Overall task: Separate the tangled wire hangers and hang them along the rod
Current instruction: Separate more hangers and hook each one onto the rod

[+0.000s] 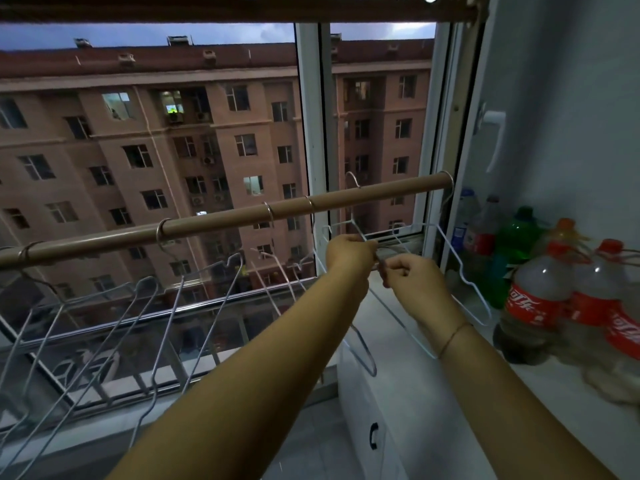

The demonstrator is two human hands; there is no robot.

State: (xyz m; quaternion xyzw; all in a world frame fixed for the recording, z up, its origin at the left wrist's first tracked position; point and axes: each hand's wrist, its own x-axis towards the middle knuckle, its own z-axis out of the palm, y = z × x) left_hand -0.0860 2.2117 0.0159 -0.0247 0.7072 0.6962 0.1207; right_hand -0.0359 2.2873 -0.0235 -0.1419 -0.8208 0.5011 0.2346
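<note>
Hangers (104,306) are hung along the left of the rod (221,221). A tangled white pair (398,306) is held below its right end, beside the bottles (533,299). Left hand (349,252) and right hand (408,273) are both pinched on wire. Hooks should be eased apart gently, not forced.

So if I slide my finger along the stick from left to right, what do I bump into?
Along the rod: first hook → second hook → third hook → fourth hook → fifth hook, above the hands → last hook at the rod's right end.
</note>
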